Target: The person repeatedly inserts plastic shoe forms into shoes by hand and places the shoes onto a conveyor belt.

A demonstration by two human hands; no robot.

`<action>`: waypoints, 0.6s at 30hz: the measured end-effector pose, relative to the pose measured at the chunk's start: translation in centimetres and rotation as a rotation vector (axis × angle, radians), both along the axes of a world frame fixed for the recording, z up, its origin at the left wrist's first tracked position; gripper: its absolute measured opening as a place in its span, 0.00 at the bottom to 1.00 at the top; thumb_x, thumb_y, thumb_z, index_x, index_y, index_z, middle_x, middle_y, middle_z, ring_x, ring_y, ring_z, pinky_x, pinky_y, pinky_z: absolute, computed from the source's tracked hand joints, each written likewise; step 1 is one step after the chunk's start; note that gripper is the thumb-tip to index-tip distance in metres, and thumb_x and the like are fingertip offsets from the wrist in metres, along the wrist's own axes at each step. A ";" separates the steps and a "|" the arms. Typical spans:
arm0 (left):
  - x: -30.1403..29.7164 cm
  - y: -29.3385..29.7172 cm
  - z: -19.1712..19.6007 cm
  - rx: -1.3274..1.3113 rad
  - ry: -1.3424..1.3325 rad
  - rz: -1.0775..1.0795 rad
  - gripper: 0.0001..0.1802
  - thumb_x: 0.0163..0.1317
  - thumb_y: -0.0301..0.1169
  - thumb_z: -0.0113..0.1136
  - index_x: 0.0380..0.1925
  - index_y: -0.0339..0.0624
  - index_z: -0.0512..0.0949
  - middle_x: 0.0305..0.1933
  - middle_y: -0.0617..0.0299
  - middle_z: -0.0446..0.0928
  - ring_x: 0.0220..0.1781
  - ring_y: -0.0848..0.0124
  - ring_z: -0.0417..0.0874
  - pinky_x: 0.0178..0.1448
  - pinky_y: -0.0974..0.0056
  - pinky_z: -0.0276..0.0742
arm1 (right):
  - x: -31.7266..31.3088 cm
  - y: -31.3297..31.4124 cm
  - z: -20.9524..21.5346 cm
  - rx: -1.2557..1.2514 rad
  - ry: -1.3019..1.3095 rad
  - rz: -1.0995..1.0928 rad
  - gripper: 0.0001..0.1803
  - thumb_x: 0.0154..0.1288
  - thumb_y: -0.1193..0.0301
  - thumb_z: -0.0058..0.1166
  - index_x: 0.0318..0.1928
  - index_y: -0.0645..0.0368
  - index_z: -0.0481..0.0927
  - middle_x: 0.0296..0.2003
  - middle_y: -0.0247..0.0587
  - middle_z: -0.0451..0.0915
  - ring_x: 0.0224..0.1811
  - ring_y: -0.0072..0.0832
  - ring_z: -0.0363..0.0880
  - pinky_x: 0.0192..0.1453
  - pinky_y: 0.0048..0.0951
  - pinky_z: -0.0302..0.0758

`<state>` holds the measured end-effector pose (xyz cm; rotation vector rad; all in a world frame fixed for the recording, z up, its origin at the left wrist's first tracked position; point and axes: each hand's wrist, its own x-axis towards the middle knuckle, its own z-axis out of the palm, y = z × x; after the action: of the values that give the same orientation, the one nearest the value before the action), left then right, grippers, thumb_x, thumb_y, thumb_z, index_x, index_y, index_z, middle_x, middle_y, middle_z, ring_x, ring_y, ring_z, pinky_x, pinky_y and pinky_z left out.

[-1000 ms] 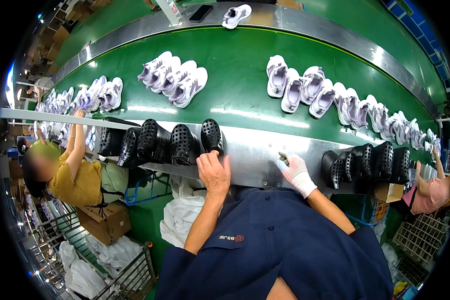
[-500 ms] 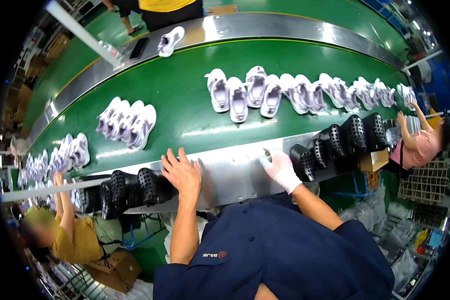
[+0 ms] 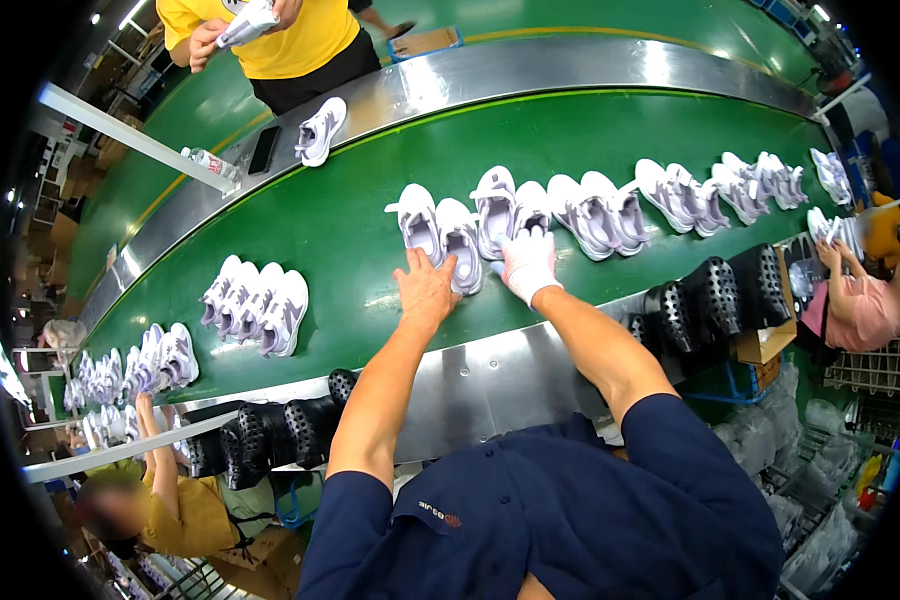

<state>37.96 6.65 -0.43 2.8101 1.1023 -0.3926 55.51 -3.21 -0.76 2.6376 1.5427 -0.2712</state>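
White-and-lilac sneakers stand in a row on the green conveyor belt (image 3: 370, 290), toes pointing away. My bare left hand (image 3: 427, 288) is stretched over the belt, fingers spread at the heels of the left sneaker (image 3: 417, 222) and the sneaker beside it (image 3: 460, 245). My right hand (image 3: 530, 270), in a white glove, lies at the heels of the two sneakers to the right, one farther left (image 3: 494, 205) and one partly covered by my fingers (image 3: 533, 205). Its fingers are apart and touch the collars. All these sneakers rest on the belt.
Black studded shoe forms (image 3: 710, 300) line the near metal ledge (image 3: 460, 385) on both sides. Across the belt, a person in yellow (image 3: 300, 45) holds a sneaker; a phone (image 3: 264, 150) and single sneaker (image 3: 320, 132) lie there. Co-workers (image 3: 185, 490) sit left and right.
Both my hands have moved forward from the metal ledge to the sneakers' heels on the belt. The view has shifted, and the person across now shows a sneaker in hand.
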 end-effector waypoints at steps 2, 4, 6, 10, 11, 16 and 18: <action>0.8 0.8 -0.3 -0.110 0.004 -0.030 0.42 0.54 0.48 0.78 0.70 0.67 0.71 0.72 0.42 0.65 0.79 0.44 0.60 0.65 0.33 0.72 | 1.9 0.9 -1.8 0.058 -0.104 0.004 0.12 0.65 0.55 0.61 0.42 0.44 0.89 0.40 0.41 0.87 0.51 0.42 0.83 0.51 0.48 0.73; 0.6 2.0 -0.5 -0.182 0.007 0.010 0.35 0.55 0.46 0.76 0.65 0.64 0.76 0.69 0.43 0.68 0.75 0.45 0.64 0.64 0.36 0.75 | 5.1 1.6 -2.8 -0.025 -0.171 0.073 0.10 0.65 0.57 0.60 0.41 0.44 0.89 0.40 0.41 0.87 0.49 0.42 0.84 0.50 0.49 0.74; 0.3 3.4 -1.3 -0.281 -0.086 -0.069 0.29 0.54 0.45 0.76 0.57 0.54 0.82 0.55 0.44 0.78 0.66 0.47 0.74 0.61 0.44 0.80 | 9.0 1.9 -2.6 -0.083 -0.183 0.051 0.11 0.64 0.56 0.61 0.41 0.44 0.89 0.40 0.41 0.87 0.48 0.41 0.85 0.50 0.48 0.74; 0.3 1.2 -0.8 -0.276 -0.221 -0.145 0.22 0.56 0.43 0.75 0.48 0.47 0.85 0.45 0.44 0.83 0.54 0.48 0.82 0.56 0.49 0.81 | 13.4 2.1 -0.5 -0.017 -0.195 0.021 0.13 0.66 0.55 0.60 0.46 0.44 0.86 0.41 0.44 0.87 0.47 0.43 0.86 0.53 0.50 0.76; 0.5 -0.2 -0.4 -0.286 -0.228 -0.165 0.21 0.56 0.43 0.74 0.45 0.45 0.85 0.39 0.45 0.83 0.48 0.48 0.83 0.52 0.48 0.82 | 13.9 2.1 -0.6 -0.019 -0.191 -0.011 0.13 0.65 0.57 0.59 0.47 0.45 0.85 0.42 0.44 0.87 0.47 0.44 0.86 0.51 0.50 0.77; -2.5 -11.2 1.9 -0.356 -0.201 -0.231 0.19 0.58 0.41 0.72 0.40 0.37 0.82 0.36 0.44 0.84 0.43 0.48 0.84 0.43 0.49 0.83 | 10.5 -3.1 4.5 0.295 0.230 -0.247 0.16 0.69 0.60 0.57 0.48 0.57 0.86 0.43 0.52 0.87 0.49 0.48 0.87 0.54 0.42 0.81; -5.7 -14.6 1.1 -0.381 -0.186 -0.207 0.20 0.58 0.40 0.72 0.43 0.37 0.82 0.36 0.43 0.84 0.43 0.46 0.84 0.44 0.48 0.82 | 6.8 -7.3 7.9 0.527 0.383 -0.261 0.14 0.71 0.61 0.57 0.46 0.56 0.87 0.42 0.50 0.87 0.44 0.46 0.87 0.49 0.39 0.80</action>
<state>32.23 -7.94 0.63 2.5604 0.6237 -0.3101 62.29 -10.47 7.14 3.3762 1.5301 -0.4651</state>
